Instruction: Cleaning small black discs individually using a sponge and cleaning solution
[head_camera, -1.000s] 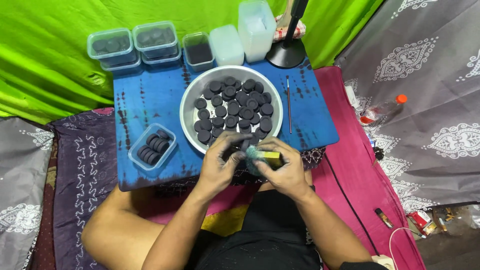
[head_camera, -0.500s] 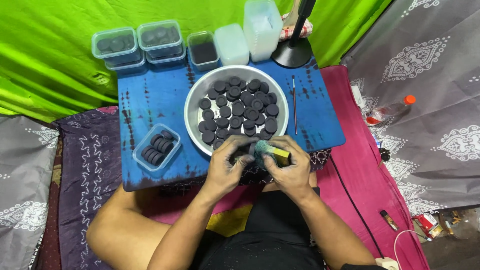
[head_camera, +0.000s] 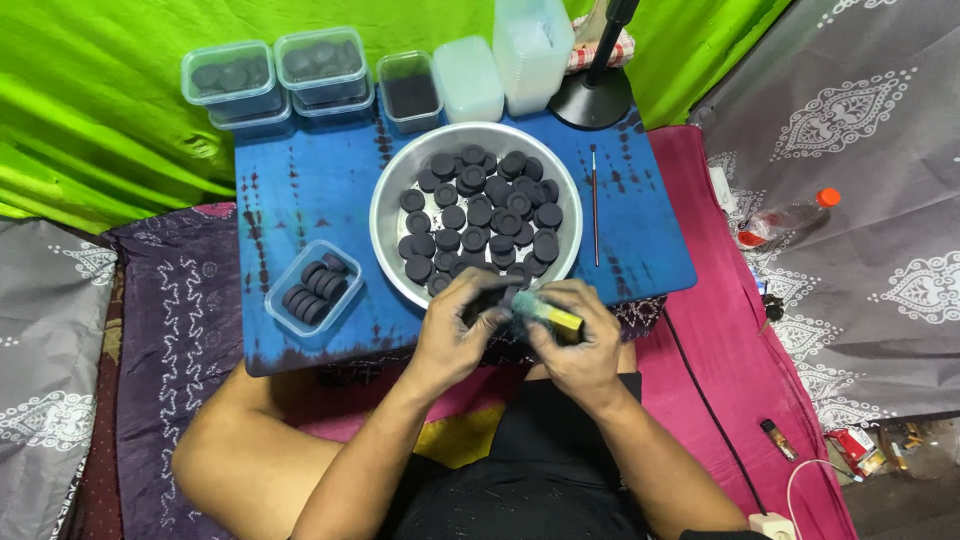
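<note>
The dark disc (head_camera: 497, 297) I pinch in my left hand (head_camera: 462, 330) has stayed at the bowl's (head_camera: 392, 190) six o'clock rim for a second, my right hand (head_camera: 572, 340) still gripping the green-and-yellow sponge (head_camera: 545, 312) against it, so wiping continues.

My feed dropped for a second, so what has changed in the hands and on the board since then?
Hardly anything. Both hands, left hand and right hand, stay together at the near rim of the metal bowl, still working a dark disc with a green and yellow sponge. The discs in the small tub have not shifted.
</note>
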